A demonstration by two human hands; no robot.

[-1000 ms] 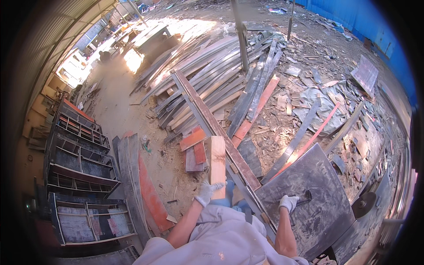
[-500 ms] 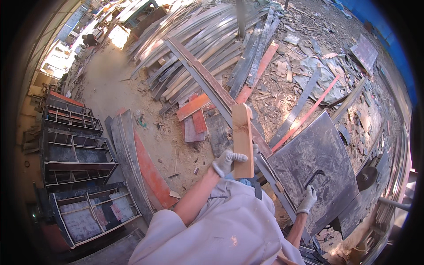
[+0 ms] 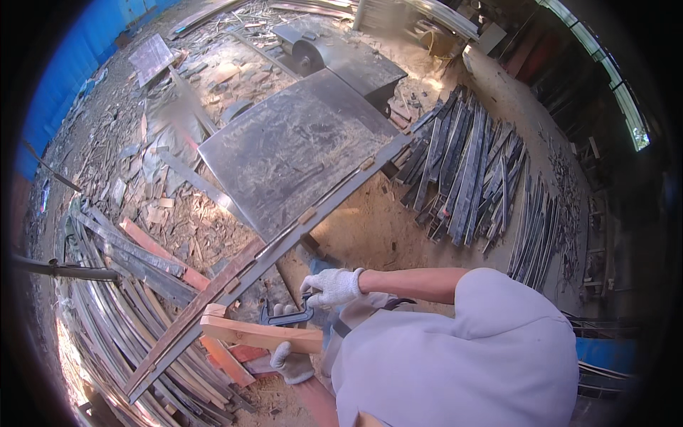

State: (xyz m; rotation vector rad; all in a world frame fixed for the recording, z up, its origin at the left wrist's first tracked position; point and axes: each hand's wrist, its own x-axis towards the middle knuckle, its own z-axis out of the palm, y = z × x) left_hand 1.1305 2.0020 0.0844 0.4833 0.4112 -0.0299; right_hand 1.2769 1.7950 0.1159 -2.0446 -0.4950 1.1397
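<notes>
Our gloved left hand (image 3: 292,365) grips the block (image 3: 260,334); our right (image 3: 333,287) grasps the clamp (image 3: 290,318) alongside — best kept square, fingertips clear of its gap. The block is off the worktop's (image 3: 242,153) near corner — one end overlapping the rail (image 3: 338,196), contact unclear.

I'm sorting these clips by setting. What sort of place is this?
Probably a woodworking yard: there's what looks like a round saw blade, a pile of long strips, and scattered wood scraps.
</notes>
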